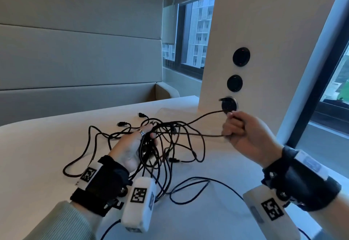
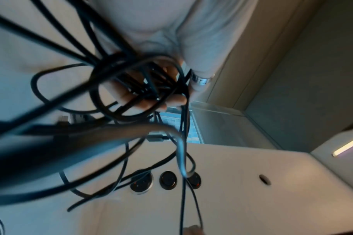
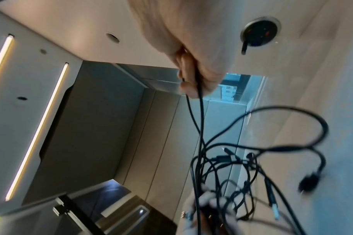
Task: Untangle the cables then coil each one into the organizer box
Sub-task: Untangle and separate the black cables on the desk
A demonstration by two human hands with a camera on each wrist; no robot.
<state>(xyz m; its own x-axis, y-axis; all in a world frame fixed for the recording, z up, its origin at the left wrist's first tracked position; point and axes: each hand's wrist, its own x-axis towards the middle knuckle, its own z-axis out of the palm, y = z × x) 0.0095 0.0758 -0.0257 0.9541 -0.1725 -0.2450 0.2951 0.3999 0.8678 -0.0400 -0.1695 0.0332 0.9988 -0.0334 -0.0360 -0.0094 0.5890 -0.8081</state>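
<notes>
A tangle of black cables point(image 1: 166, 141) hangs above the pale table point(image 1: 37, 145), with loops and plug ends trailing on the surface. My left hand point(image 1: 136, 145) grips the knot of the tangle; the left wrist view shows its fingers point(image 2: 171, 100) curled round the bundle point(image 2: 143, 82). My right hand point(image 1: 238, 128), raised at the right, holds a doubled strand of one cable point(image 1: 198, 121) in its fist, stretched out from the knot. In the right wrist view this strand point(image 3: 199, 111) runs down from the fingers point(image 3: 189, 89) to the tangle point(image 3: 227, 174). A faint clear box point(image 1: 170, 112) lies behind the tangle.
A white pillar point(image 1: 255, 32) with three round black sockets point(image 1: 234, 83) stands right behind my right hand. A padded bench back point(image 1: 75, 51) runs past the table's far edge. A window point(image 1: 196, 32) is at the back. Loose plugs point(image 1: 123, 124) lie on the table.
</notes>
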